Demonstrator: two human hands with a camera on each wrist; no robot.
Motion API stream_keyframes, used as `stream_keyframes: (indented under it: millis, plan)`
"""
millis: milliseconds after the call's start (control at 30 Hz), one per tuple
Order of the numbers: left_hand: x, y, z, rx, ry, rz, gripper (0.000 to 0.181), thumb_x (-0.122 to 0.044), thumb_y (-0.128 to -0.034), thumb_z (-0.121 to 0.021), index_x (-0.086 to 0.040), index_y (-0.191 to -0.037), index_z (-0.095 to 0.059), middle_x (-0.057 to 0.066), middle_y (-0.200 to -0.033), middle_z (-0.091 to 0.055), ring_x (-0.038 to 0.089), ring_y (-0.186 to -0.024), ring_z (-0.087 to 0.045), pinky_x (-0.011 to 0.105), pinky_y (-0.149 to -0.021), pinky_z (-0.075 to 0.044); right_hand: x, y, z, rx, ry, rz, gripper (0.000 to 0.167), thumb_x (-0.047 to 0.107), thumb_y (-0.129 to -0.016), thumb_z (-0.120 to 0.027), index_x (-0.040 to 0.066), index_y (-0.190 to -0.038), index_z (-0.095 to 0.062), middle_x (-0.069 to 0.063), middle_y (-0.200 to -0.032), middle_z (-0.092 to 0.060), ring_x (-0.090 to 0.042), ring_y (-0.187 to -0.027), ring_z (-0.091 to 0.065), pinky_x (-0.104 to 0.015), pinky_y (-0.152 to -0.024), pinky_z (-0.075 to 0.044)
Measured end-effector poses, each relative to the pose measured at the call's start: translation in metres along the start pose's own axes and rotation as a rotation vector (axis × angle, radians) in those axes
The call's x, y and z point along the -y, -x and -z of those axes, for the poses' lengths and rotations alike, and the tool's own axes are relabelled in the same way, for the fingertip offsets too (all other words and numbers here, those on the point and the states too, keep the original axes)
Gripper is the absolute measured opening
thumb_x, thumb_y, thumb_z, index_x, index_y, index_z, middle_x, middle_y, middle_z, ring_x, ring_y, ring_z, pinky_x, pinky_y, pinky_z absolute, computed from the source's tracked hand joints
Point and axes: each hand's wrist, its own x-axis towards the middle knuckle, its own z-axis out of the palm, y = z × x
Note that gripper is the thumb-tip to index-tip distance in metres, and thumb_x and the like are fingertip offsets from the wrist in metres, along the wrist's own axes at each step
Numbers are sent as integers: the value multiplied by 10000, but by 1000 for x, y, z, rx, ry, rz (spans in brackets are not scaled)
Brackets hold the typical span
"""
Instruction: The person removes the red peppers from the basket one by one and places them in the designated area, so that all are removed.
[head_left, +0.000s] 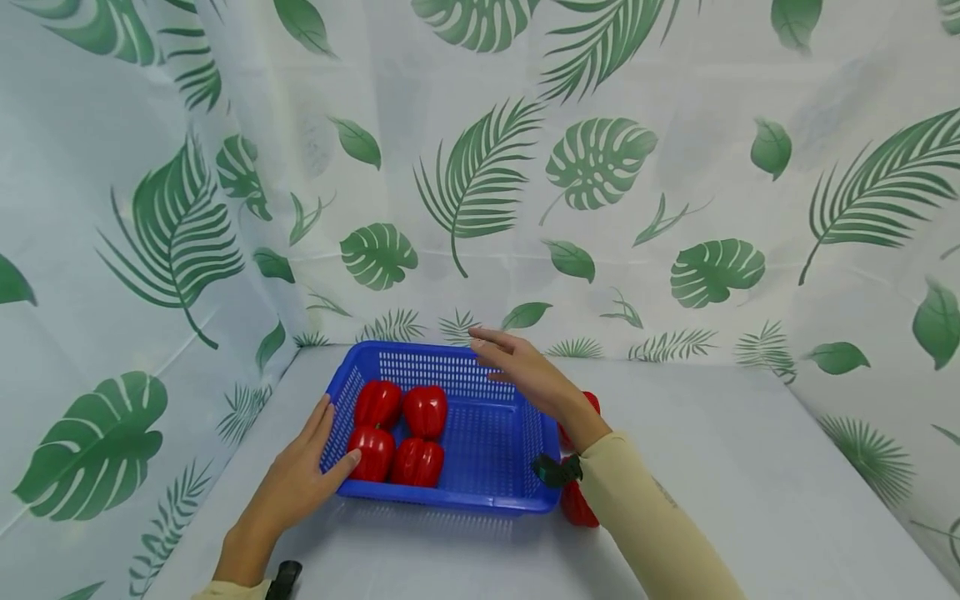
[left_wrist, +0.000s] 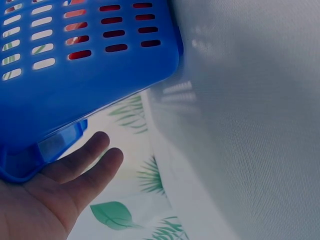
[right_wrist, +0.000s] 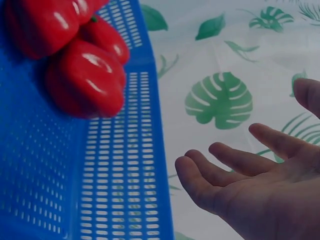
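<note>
A blue plastic basket (head_left: 480, 446) is on the pale table (head_left: 750, 467), and it has a rectangular form with rounded corners, many small slots in its walls and a smooth, solid rim. In its left half lie four red bell peppers (head_left: 426, 411), arranged in two rows of two, close together; the right half shows its bare blue floor. The peppers are plump, with deep lobes, and their glossy skin carries white reflections; one small green stem can be seen between them. The left hand (head_left: 296, 475) is at the left wall of the basket, its fingers straight along the outer side and its thumb reaching over the rim towards the near left pepper. The right hand (head_left: 536, 375) is raised by the far right corner, with fingers extended and released, grasping nothing. Just outside the right wall are more red peppers (head_left: 577, 504), partly hidden by the right forearm, so I cannot tell their full shape.
</note>
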Motion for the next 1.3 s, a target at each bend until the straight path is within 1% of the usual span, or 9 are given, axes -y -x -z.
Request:
stream_keyframes:
  millis: [167, 267, 400, 500, 733, 933, 1133, 1300]
  plan:
    - [-1, -1, 1, -5, -8, 2, 972, -530, -1033, -624, 50, -1679, -187, 233, -1769, -108, 555, -1542, -251, 732, -1088, -395, -5, -12, -7, 32, 19, -3, 628, 307, -1091, -622, 92, -1648, -426, -212, -1658, -428, -417, -1485, -464, -629, -1191, -385]
    - [-1, -1, 1, -1, -13, 5, 977, -534, -1032, -624, 48, -1680, -182, 235, -1768, -109, 556, -1541, -251, 723, -1084, -401, -9, -17, -11, 34, 37, -20, 644, 285, -1065, -659, 116, -1646, -439, -210, -1655, -433, -391, -1488, -467, -624, -1187, -396]
    - [0, 0, 1, -4, -13, 4, 973, -537, -1035, -618, 47, -1681, -183, 233, -1768, -111, 557, -1538, -260, 723, -1082, -405, -12, -24, -17, 37, 64, -35, 660, 277, -1031, -701, 154, -1636, -468, -203, -1649, -446, -395, -1500, -450, -647, -1181, -393]
    - [1, 1, 1, -10, -4, -4, 966, -538, -1041, -611, 50, -1679, -187, 229, -1769, -112, 553, -1539, -263, 732, -1094, -392, -15, -29, -21, 49, 71, -33, 671, 274, -1021, -714, 136, -1631, -473, -213, -1648, -443, -410, -1502, -442, -663, -1185, -376]
    - [0, 0, 0, -16, 6, -27, 957, -536, -1044, -607, 60, -1674, -200, 230, -1768, -122, 541, -1546, -258, 733, -1117, -373, -23, -40, -27, 69, 85, -49, 705, 259, -999, -734, 84, -1627, -465, -210, -1639, -456, -420, -1522, -407, -630, -1191, -388]
    - [0, -1, -1, -20, 10, -23, 947, -514, -1040, -618, 55, -1674, -204, 221, -1770, -121, 532, -1552, -252, 723, -1116, -374, -32, -44, -31, 94, 113, -59, 732, 237, -983, -742, 89, -1637, -449, -211, -1648, -443, -443, -1545, -358, -669, -1198, -350]
    - [-1, -1, -2, -22, 6, -16, 944, -500, -1034, -631, 50, -1675, -208, 218, -1769, -130, 533, -1546, -266, 704, -1082, -416, -42, -47, -34, 110, 125, -94, 765, 258, -972, -750, 98, -1649, -430, -205, -1653, -439, -436, -1545, -361, -658, -1210, -339]
    - [1, -1, -1, -29, 2, -23, 940, -494, -1039, -629, 57, -1673, -207, 220, -1769, -130, 533, -1548, -263, 706, -1095, -404, -46, -50, -36, 125, 127, -97, 781, 254, -961, -758, 90, -1649, -426, -213, -1656, -430, -455, -1544, -350, -663, -1207, -341]
